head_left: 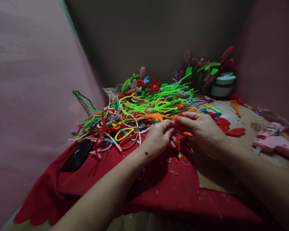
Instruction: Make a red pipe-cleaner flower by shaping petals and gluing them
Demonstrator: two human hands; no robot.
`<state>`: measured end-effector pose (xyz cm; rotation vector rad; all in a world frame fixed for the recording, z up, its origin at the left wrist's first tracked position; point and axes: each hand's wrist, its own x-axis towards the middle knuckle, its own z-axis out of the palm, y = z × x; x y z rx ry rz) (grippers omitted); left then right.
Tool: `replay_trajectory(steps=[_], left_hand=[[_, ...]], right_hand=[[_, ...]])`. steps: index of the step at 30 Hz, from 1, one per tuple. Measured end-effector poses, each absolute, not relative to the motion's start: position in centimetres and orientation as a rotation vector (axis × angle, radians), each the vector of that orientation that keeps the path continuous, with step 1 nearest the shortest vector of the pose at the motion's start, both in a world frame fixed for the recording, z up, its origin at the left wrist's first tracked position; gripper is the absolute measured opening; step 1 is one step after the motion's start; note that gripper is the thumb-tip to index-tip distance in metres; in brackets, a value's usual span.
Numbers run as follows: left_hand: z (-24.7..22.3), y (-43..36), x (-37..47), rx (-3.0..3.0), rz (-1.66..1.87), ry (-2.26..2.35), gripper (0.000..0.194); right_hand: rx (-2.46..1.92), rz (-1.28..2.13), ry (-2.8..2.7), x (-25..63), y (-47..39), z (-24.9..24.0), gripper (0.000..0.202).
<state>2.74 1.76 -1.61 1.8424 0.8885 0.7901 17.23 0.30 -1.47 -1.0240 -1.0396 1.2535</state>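
Observation:
Both hands meet over the front of the table, around a red pipe cleaner (178,141) whose end hangs down between them. My left hand (160,134) has its fingers closed on the lower left of it. My right hand (199,128) pinches its upper part between thumb and index finger. A short orange piece (188,134) shows below the right fingers. Behind the hands spreads a large heap of colourful pipe cleaners (146,106). Scissors with yellow and orange handles (128,142) lie just left of my left hand.
A black phone (78,156) lies at the left on the red cloth (159,195). Red petal shapes (234,132) and a pink glue gun (274,139) rest on cardboard (214,176) at the right. Fuzzy flowers (154,86) and a lidded container (223,85) stand behind.

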Motion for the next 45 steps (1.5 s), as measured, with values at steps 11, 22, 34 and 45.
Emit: replay_trajectory(steps=[11, 22, 34, 45], left_hand=[[-1.4, 2.2, 1.9, 2.489, 0.775, 1.131, 0.016], [-0.8, 2.5, 1.2, 2.556, 0.634, 1.100, 0.017], [0.4, 1.9, 2.0, 1.892, 0.753, 1.006, 0.018], [0.3, 1.6, 1.9, 1.610, 0.735, 0.933, 0.020]], right_hand=[[-0.881, 1.301, -0.800, 17.5, 1.3, -2.5, 0.014], [-0.901, 1.383, -0.711, 17.6, 1.1, -2.2, 0.012], [-0.847, 1.368, -0.852, 17.1, 0.8, -2.8, 0.016], [-0.767, 1.440, -0.859, 16.7, 0.8, -2.7, 0.019]])
